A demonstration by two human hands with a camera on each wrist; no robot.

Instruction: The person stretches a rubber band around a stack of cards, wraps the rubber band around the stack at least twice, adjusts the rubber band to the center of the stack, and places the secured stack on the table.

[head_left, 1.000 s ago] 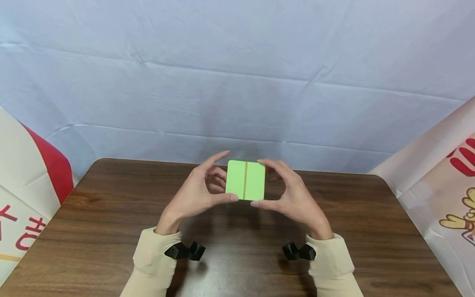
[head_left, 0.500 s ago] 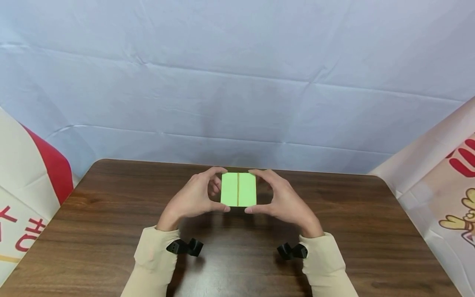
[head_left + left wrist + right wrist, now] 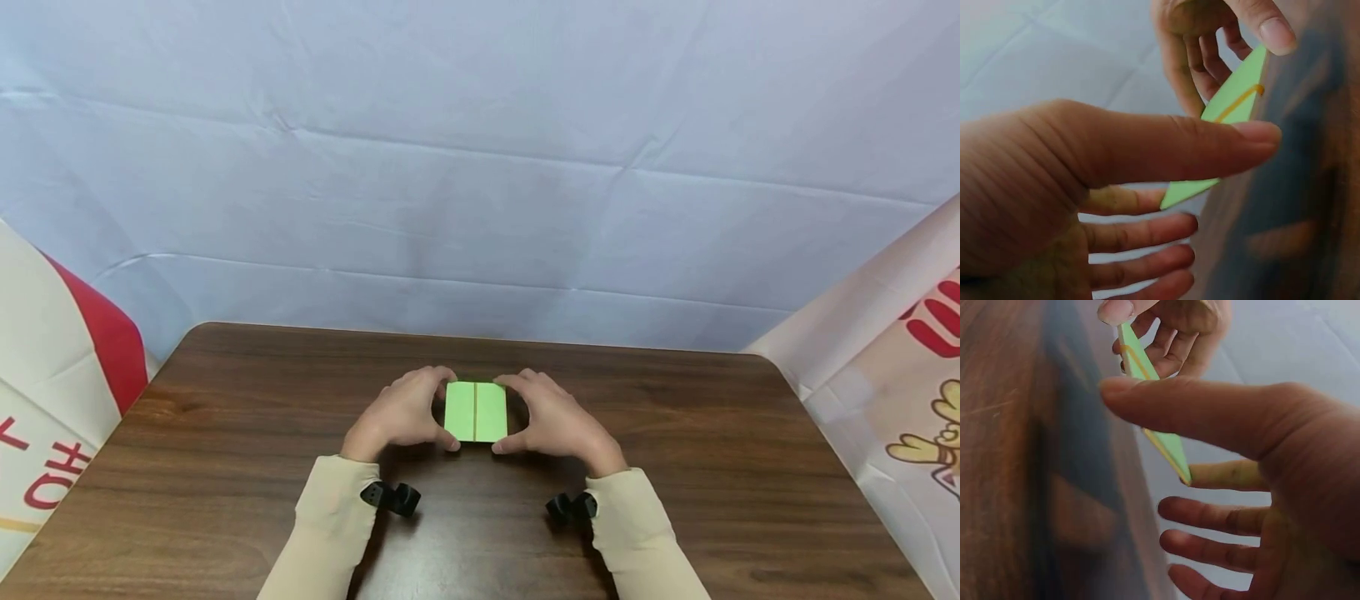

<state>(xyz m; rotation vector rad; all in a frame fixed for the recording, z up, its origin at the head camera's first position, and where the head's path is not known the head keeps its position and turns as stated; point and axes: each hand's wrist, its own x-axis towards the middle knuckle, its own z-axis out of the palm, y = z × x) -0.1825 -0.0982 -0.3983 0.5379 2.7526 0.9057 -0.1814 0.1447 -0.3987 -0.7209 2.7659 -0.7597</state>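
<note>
A thin square of light green card or paper (image 3: 460,412) sits between both hands in the head view. A yellow-brown rubber band (image 3: 1236,106) runs across its middle. My left hand (image 3: 405,414) pinches the left side, with the thumb on the near edge and the index finger at the far corner. On the other side, my right hand (image 3: 555,419) holds the right corners in the same way. The wrist views show the remaining fingers of each hand spread apart from the card. Whether its underside touches the table cannot be told.
A dark wooden table (image 3: 225,467) lies beneath the hands. Behind it hangs a pale blue cloth (image 3: 480,208). Printed sheets (image 3: 915,400) stand at the right and left sides. Each wrist carries a small black camera (image 3: 393,497).
Both hands have lowered the green card toward the table, bringing it closer to the near side and slightly left. The left index finger, raised earlier, has come down onto the far corner.
</note>
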